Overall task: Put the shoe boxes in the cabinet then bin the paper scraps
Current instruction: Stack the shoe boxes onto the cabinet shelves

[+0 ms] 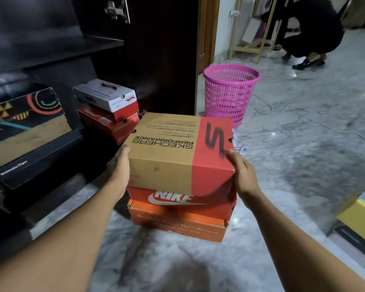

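A tan and red Skechers shoe box point(177, 152) tops a stack on the floor, above a red Nike box point(177, 200) and an orange box point(177, 226). My left hand point(119, 167) presses its left side and my right hand point(243, 173) its right side. The dark cabinet point(51, 49) stands open at the left. A patterned black box point(27, 131) lies in its lower part. A white box point(105, 94) sits on a red box point(105, 123) beside it. White paper scraps point(240, 145) lie on the floor behind the stack, near a pink basket bin point(230, 91).
The floor is grey marble point(303, 165), with a thin cable point(293, 114) running across it on the right. A yellow and blue box point(362, 216) lies at the right edge. A person in black point(312, 32) crouches at the back right by a wooden frame point(253, 43).
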Available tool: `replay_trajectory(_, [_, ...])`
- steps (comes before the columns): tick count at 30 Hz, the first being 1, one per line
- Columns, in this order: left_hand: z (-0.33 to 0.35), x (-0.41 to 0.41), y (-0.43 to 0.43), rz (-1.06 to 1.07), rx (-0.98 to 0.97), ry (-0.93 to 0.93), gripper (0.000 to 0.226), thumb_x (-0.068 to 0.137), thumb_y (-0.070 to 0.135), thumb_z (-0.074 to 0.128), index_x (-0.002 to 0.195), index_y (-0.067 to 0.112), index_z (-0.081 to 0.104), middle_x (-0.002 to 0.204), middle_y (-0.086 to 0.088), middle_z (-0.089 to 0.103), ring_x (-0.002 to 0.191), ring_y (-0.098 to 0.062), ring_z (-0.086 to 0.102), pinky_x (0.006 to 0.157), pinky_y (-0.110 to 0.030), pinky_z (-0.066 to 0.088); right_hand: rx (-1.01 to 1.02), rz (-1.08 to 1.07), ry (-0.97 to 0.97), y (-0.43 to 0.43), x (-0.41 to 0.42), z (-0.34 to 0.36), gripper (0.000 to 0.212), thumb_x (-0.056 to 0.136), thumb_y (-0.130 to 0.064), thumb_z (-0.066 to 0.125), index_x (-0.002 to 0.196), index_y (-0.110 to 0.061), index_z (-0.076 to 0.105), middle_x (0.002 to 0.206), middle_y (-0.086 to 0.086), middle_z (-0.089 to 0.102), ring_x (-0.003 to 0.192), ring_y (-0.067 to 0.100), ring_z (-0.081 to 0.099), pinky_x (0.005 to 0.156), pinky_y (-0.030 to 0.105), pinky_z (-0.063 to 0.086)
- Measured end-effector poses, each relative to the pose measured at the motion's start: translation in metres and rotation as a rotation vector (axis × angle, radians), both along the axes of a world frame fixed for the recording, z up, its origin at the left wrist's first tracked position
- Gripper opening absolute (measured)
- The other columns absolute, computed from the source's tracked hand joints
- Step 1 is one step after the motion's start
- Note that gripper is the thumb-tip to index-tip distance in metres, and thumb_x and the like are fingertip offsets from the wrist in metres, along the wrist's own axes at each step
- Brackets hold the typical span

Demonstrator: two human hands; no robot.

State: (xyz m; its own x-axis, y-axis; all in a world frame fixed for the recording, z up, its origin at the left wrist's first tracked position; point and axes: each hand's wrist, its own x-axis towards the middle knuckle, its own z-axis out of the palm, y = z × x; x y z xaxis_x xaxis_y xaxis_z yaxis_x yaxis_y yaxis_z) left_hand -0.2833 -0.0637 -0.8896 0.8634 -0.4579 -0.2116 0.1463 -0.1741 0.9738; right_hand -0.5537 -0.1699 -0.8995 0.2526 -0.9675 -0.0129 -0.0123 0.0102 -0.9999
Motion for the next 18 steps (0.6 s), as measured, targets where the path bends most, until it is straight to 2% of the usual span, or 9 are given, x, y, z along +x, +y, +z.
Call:
replay_trajectory(2, [0.009, 0.0, 0.003, 0.014, -0.008, -0.011, 0.025, 0.09, 0.049, 0.055, 0.089, 0.025, 0.062, 0.093, -0.005, 0.067, 0.073, -0.019, 0.06, 0.058, -0.028, 0.05, 0.001, 0.046, -0.019, -0.002, 0.005, 0.009, 0.05, 0.09, -0.053, 0.055, 0.123, -0.017, 0.069, 0.127, -0.001, 0.066, 0.118, 0.012, 0.06, 0.109, 0.038, 0.04])
replay_trajectory(5, [0.029, 0.012, 0.01, 0.037, -0.021, -0.049, 0.028, 0.088, 0.05, 0.054, 0.091, 0.024, 0.064, 0.097, -0.009, 0.068, 0.077, -0.023, 0.062, 0.065, -0.032, 0.05, 0.006, 0.141, -0.036, -0.004, 0.02, 0.031, 0.03, 0.097, -0.042, 0.049, 0.113, -0.028, 0.071, 0.106, -0.012, 0.072, 0.095, 0.005, 0.062, 0.081, 0.033, 0.049])
replay_trajectory(8, [0.058, 0.033, 0.022, 0.073, -0.059, -0.102, 0.029, 0.09, 0.047, 0.053, 0.101, 0.023, 0.064, 0.094, -0.006, 0.066, 0.07, -0.017, 0.059, 0.047, -0.024, 0.045, 0.014, 0.186, -0.074, -0.006, 0.044, 0.053, 0.028, 0.096, -0.042, 0.048, 0.111, -0.034, 0.07, 0.102, -0.015, 0.071, 0.093, 0.005, 0.059, 0.071, 0.033, 0.047])
replay_trajectory(10, [0.08, 0.047, 0.032, 0.092, -0.078, -0.124, 0.034, 0.089, 0.05, 0.052, 0.106, 0.022, 0.063, 0.095, -0.004, 0.064, 0.075, -0.018, 0.06, 0.046, -0.024, 0.044, -0.006, 0.219, -0.131, -0.004, 0.066, 0.071, 0.036, 0.087, -0.051, 0.051, 0.111, -0.033, 0.071, 0.1, -0.016, 0.07, 0.092, 0.004, 0.06, 0.071, 0.031, 0.046])
replay_trajectory(12, [0.103, 0.062, 0.044, 0.108, -0.09, -0.12, 0.047, 0.08, 0.061, 0.053, 0.11, 0.025, 0.063, 0.102, -0.003, 0.066, 0.086, -0.021, 0.063, 0.057, -0.031, 0.051, -0.046, 0.243, -0.196, -0.002, 0.092, 0.089, 0.048, 0.078, -0.053, 0.046, 0.113, -0.029, 0.069, 0.094, -0.017, 0.07, 0.083, -0.005, 0.063, 0.072, 0.028, 0.044])
replay_trajectory(14, [0.126, 0.079, 0.054, 0.135, -0.104, -0.135, 0.061, 0.064, 0.073, 0.052, 0.106, 0.029, 0.065, 0.104, -0.004, 0.07, 0.09, -0.025, 0.066, 0.07, -0.041, 0.058, -0.079, 0.248, -0.237, -0.002, 0.119, 0.107, 0.043, 0.077, -0.051, 0.045, 0.106, -0.03, 0.069, 0.095, -0.013, 0.07, 0.077, -0.008, 0.064, 0.077, 0.028, 0.044])
replay_trajectory(16, [0.145, 0.098, 0.063, 0.168, -0.109, -0.192, 0.067, 0.06, 0.076, 0.051, 0.103, 0.028, 0.068, 0.1, -0.004, 0.072, 0.089, -0.026, 0.068, 0.076, -0.045, 0.059, -0.105, 0.247, -0.272, -0.001, 0.147, 0.127, 0.039, 0.077, -0.057, 0.048, 0.097, -0.034, 0.073, 0.099, -0.006, 0.071, 0.088, 0.004, 0.065, 0.089, 0.034, 0.047])
replay_trajectory(18, [0.166, 0.11, 0.07, 0.213, -0.173, -0.283, 0.055, 0.071, 0.069, 0.053, 0.102, 0.026, 0.069, 0.099, -0.004, 0.072, 0.088, -0.027, 0.068, 0.075, -0.047, 0.06, -0.137, 0.217, -0.298, -0.003, 0.175, 0.145, 0.036, 0.078, -0.066, 0.049, 0.088, -0.042, 0.075, 0.099, -0.005, 0.072, 0.098, 0.015, 0.064, 0.101, 0.041, 0.046])
